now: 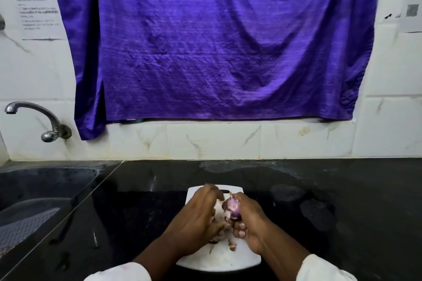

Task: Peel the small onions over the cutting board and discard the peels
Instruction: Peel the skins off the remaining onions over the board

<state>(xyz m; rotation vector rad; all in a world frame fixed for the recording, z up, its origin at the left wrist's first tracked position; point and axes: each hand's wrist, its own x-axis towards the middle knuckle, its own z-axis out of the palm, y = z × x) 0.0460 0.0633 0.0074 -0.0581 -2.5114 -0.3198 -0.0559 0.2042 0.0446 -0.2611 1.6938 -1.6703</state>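
Fingertips of the left hand blur; the wall notice is unreadable.

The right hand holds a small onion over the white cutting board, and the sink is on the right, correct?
No. The head view shows the sink on the left of the cutting board; the right hand does hold the small onion over it.

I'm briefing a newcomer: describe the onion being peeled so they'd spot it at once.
Find the white cutting board on the black counter. Over it, the right hand grips a small onion: the only glossy pink-purple bulb, unlike the brownish peel scraps beneath.
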